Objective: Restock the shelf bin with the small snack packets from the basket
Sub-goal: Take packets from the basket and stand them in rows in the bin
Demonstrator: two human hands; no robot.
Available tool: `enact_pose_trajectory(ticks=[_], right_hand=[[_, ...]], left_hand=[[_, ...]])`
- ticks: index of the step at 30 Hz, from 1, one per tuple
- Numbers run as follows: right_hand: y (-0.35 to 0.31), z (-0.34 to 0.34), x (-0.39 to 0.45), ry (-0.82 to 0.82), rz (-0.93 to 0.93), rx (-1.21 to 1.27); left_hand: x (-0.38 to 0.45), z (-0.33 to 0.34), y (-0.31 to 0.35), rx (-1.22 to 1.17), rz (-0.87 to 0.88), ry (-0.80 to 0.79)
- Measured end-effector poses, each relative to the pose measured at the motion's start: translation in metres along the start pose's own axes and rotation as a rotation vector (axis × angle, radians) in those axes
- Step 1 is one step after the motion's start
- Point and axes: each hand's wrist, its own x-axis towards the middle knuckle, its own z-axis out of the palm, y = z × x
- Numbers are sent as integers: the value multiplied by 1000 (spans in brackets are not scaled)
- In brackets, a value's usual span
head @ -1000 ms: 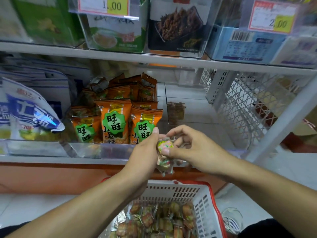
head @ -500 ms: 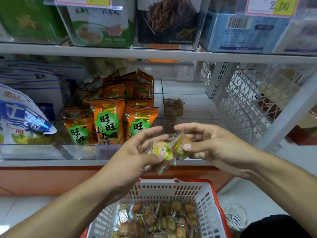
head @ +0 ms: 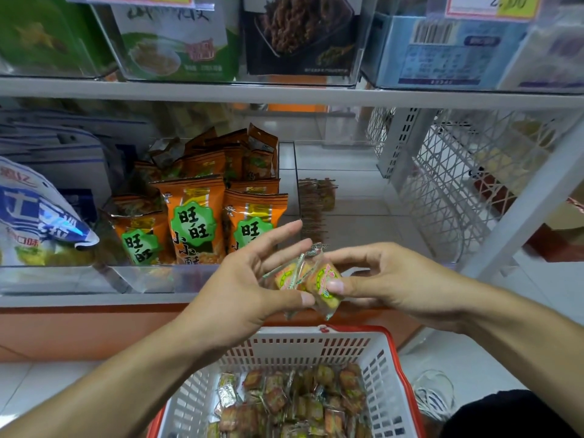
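both hands (head: 252, 289) pinch upright snack packets (head: 311, 281), long axes vertical.

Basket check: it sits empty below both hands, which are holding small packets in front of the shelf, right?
Not quite. The head view shows the basket still holds many small snack packets. The rest stands: it sits below the left hand and right hand, which hold packets in front of the shelf.

Left hand (head: 252, 279), right hand (head: 388, 279) pinching.
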Motion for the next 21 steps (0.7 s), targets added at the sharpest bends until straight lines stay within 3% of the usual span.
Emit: enact_pose_trajectory(ticks=[5,12,21], right_hand=[[-1,-1,0,-42,34,148],[-3,5,3,-70,108,432],[5,16,6,-31,34,333]], left_hand=[[-3,-3,4,-28,-43,-93],[-1,0,5,-187,-36,-3],[2,15,-18,-68,-70,86]])
